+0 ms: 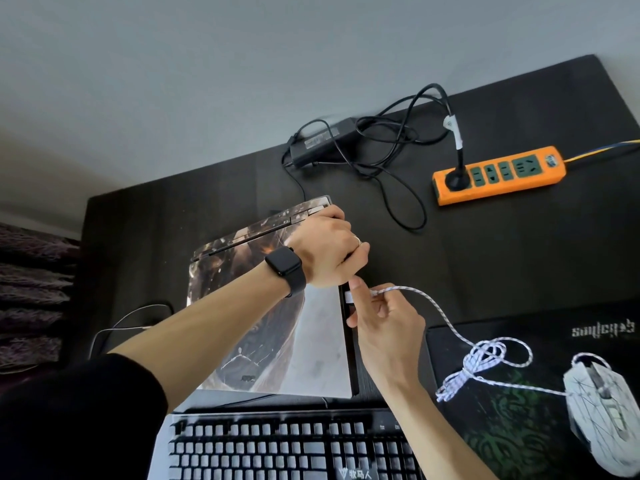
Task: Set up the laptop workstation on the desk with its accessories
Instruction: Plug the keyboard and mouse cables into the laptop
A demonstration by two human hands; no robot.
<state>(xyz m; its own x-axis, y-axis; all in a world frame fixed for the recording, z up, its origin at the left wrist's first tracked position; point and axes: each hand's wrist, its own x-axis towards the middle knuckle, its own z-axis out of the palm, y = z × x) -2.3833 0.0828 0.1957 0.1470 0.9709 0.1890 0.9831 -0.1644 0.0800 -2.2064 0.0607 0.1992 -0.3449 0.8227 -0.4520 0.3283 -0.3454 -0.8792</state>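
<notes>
The closed laptop (277, 341) lies flat on the dark desk (156, 237), its lid covered in a patterned skin; the left hand (325, 251), a black watch (285, 268) on its wrist, reaches across the lid and curls its fingers (358, 252) over the laptop's right edge toward the back, gripping it. The right hand (384, 327) sits just beside that same edge, nearer the front; its index finger and thumb pinch the white USB plug (348, 295), which touches the laptop's right side, though whether it is seated in a port cannot be told. The braided white cable (450, 327) runs from the plug past the right palm to a loose bundle on the mouse pad (519, 427), then on to the white mouse (602, 400) resting there. A keyboard (277, 448) lies in front of the laptop; a power adapter (322, 142) sits behind it, its black lead plugged into an orange power strip (498, 174) at the back right.
</notes>
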